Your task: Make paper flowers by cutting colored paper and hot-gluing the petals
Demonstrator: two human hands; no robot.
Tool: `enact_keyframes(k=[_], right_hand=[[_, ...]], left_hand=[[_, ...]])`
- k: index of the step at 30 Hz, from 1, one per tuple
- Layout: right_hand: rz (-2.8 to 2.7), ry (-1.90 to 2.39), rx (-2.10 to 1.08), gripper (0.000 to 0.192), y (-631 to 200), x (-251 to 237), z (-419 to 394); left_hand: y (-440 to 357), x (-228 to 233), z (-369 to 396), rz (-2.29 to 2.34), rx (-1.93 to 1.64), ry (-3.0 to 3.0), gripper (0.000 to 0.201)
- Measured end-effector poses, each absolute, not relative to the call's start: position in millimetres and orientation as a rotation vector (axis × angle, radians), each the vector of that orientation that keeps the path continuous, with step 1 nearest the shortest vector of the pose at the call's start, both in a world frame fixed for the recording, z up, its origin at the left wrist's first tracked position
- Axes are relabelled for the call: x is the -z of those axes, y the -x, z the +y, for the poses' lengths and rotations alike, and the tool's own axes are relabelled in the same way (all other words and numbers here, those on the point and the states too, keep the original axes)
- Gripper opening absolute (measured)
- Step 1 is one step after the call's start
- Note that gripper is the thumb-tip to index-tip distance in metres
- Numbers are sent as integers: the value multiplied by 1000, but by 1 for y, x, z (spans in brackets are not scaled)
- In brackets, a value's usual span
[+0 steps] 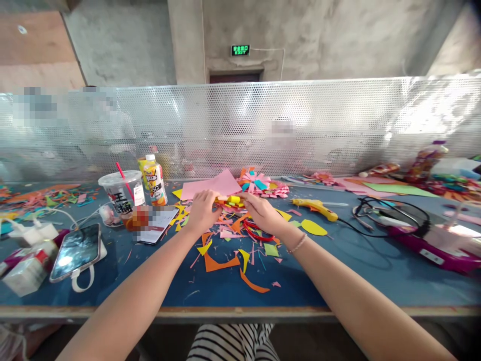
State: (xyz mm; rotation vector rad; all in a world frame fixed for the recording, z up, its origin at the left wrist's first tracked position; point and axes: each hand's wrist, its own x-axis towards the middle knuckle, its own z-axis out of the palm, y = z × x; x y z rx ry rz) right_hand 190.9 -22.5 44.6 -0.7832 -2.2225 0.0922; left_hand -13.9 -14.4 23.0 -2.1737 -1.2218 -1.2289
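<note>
A small yellow and orange paper piece [231, 200] spans the gap between my two hands, above the paper scraps. My left hand [205, 210] has its fingers closed at the left end of that piece. At its right end, my right hand [263, 213] pinches it; the fingertips are partly hidden. Under my right hand lie red loops [252, 231], which look like scissor handles. Just behind the hands are a pink paper sheet [210, 184] and a pile of pink, blue and orange paper flowers [259, 183].
A yellow glue gun [315, 206] and a yellow paper leaf [314, 227] lie to the right, near a purple power strip [432, 250]. Leftward stand a plastic cup [122, 193], a bottle [155, 180] and a phone [77, 250]. A perforated metal screen [233, 125] closes off the back.
</note>
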Motion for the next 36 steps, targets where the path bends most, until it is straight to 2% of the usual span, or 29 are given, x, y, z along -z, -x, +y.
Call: enact_keyframes(k=[11,17,28,36], right_hand=[[-2216,756,-137,42,-189,-36,-14],[-2095,793,-218,53,-187,-34,-10],[-1909,614,-770,52,-185,-31,-4],[-1846,593,-904,48,-183,-26,1]], left_hand=[[14,-18,-9,-1283,1317,2163,27],[10,-19,-9,-1325,1522,2285,30],[5,-19,-10,-1395,2016,2491,29],[1,-19,-6,-1488,2378,2554,41]])
